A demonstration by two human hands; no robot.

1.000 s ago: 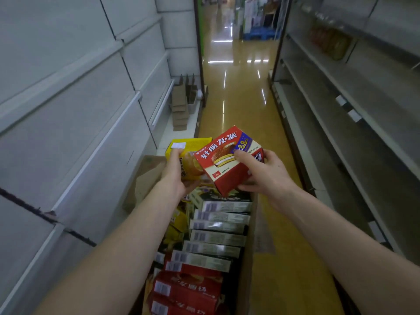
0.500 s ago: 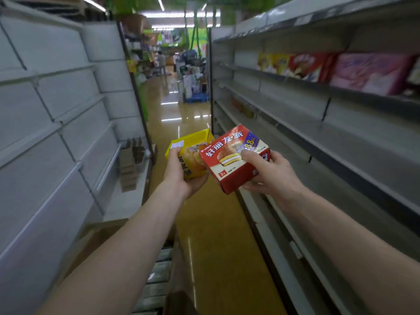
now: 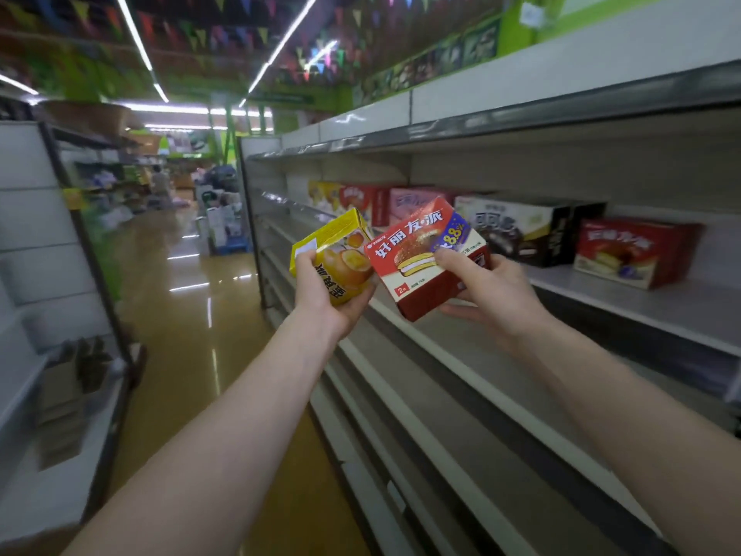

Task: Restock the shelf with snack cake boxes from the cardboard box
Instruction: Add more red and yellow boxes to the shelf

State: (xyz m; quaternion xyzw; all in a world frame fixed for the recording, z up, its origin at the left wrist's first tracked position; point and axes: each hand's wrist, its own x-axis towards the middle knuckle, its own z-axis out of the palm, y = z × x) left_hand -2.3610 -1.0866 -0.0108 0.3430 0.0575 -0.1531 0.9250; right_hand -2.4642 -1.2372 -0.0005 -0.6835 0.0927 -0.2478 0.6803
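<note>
Red box (image 3: 427, 256) gripped in our right hand (image 3: 487, 292), yellow box (image 3: 335, 254) in our left hand (image 3: 322, 298) — both mid-frame, before the shelf (image 3: 661, 311).

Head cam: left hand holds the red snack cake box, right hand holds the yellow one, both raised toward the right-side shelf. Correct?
Not quite: the colours are swapped. In the head view the left hand holds the yellow box and the right hand holds the red snack cake box. Both are raised toward the right-side shelf, as you said.
</note>
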